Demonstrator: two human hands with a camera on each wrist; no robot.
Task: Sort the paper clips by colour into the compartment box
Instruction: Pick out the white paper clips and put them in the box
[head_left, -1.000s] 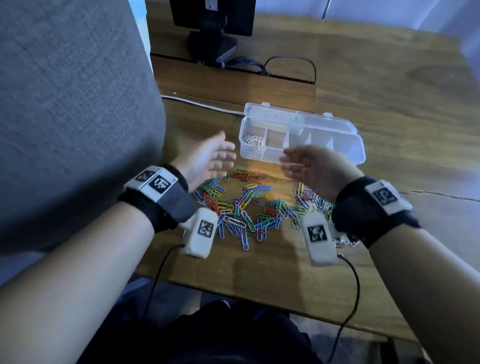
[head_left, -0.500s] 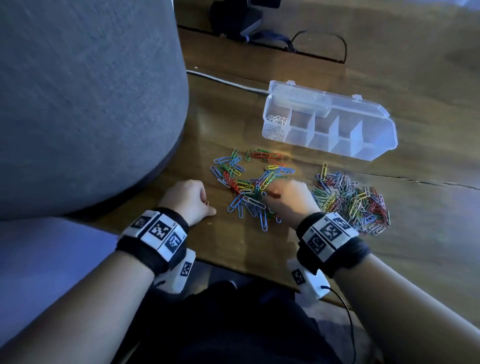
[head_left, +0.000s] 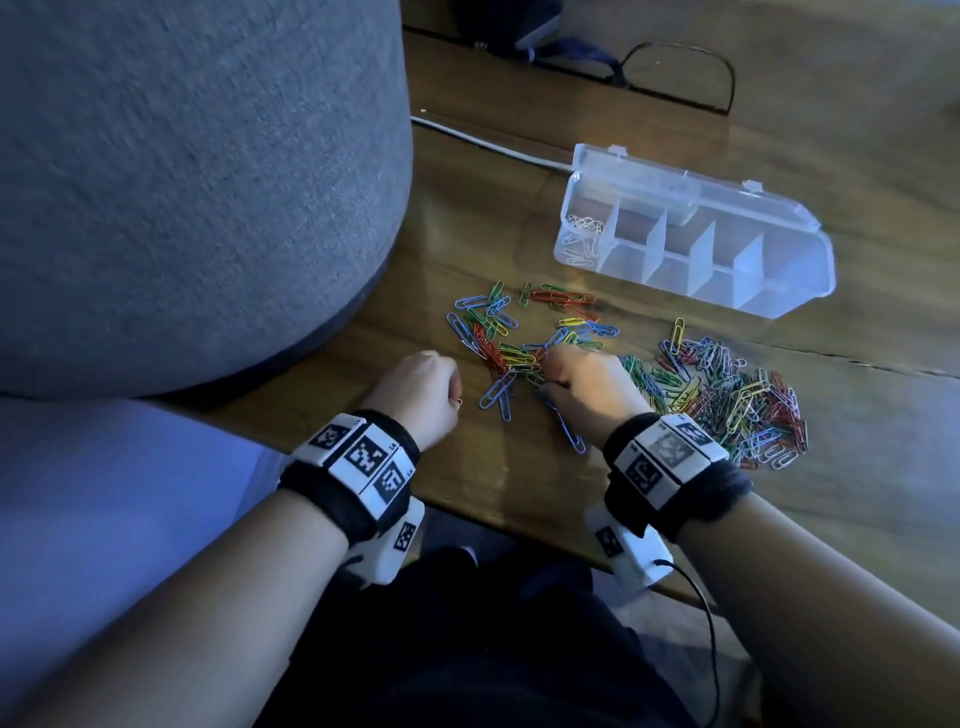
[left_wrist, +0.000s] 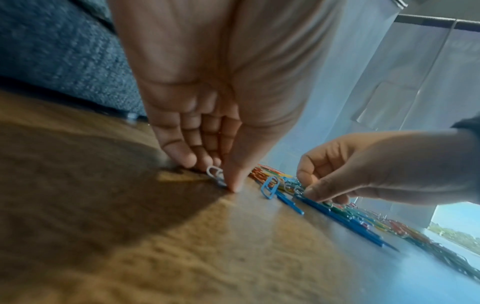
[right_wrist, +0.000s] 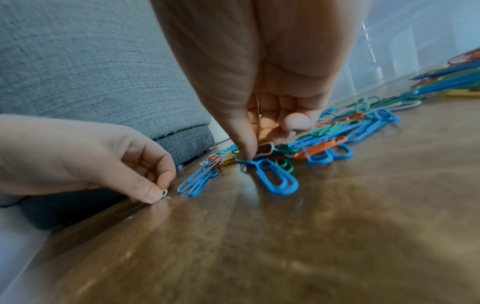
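A clear compartment box (head_left: 779, 291) lies open at the back right; its leftmost compartment holds white paper clips (head_left: 584, 228). Mixed coloured paper clips (head_left: 519, 338) lie spread before it, with a denser pile (head_left: 737, 405) to the right. My left hand (head_left: 454, 400) rests on the wooden table left of the spread and pinches a small white clip (left_wrist: 215, 173) between thumb and fingers. My right hand (head_left: 545, 376) reaches into the near edge of the spread, thumb and fingers closed on a pale clip (right_wrist: 265, 149). Blue clips (right_wrist: 278, 181) lie just in front of it.
A large grey upholstered seat (head_left: 208, 182) crowds the table's left side. A white cable (head_left: 483, 137) and dark cables (head_left: 675, 67) run along the back. The table's front edge (head_left: 519, 519) is close under my wrists.
Both hands were open in the air above the clips a second ago. They have dropped to the table near the front edge and closed, each pinching a clip.
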